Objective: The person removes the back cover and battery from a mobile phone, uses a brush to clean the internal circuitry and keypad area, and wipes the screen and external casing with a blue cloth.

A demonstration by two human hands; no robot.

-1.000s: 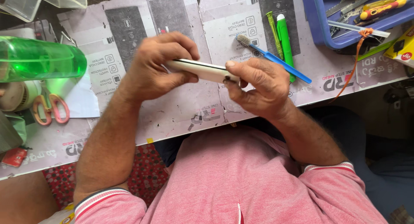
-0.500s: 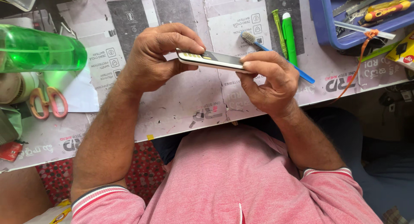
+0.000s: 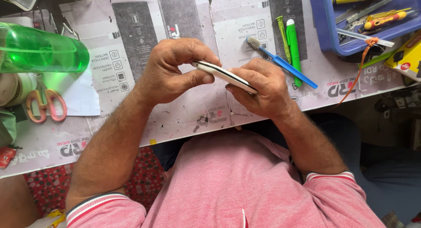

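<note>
Gripping a thin white phone (image 3: 224,74) with a dark edge, tilted edge-on above the worktop (image 3: 184,114), the left hand (image 3: 173,70) and right hand (image 3: 263,87) have fingers curled tightly around its ends.

Paper-covered table (image 3: 184,118): toothbrush (image 3: 280,61), scissors (image 3: 46,106), tray (image 3: 322,22)

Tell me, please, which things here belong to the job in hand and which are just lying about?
In hand:
phone, gripped edge-on by left hand and right hand

Lying about:
blue toothbrush
green cutter
green bottle
scissors
blue tray of tools
</note>
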